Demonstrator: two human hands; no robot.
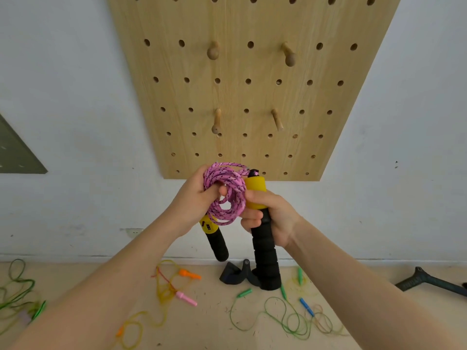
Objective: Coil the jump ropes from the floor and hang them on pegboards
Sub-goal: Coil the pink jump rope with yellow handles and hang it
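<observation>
Four pegs (pixel 213 50) on pegboard (pixel 252 97); left hand (pixel 194 198) clutches pink coil (pixel 227 195); right hand (pixel 273 218) grips handle (pixel 262 238).

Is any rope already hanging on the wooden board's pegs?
No. All four pegs on the board are bare; the pink rope sits in both hands.

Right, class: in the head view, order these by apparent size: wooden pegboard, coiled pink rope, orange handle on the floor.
1. Wooden pegboard
2. Coiled pink rope
3. Orange handle on the floor
The rope is nearer the camera, which inflates it.
</observation>
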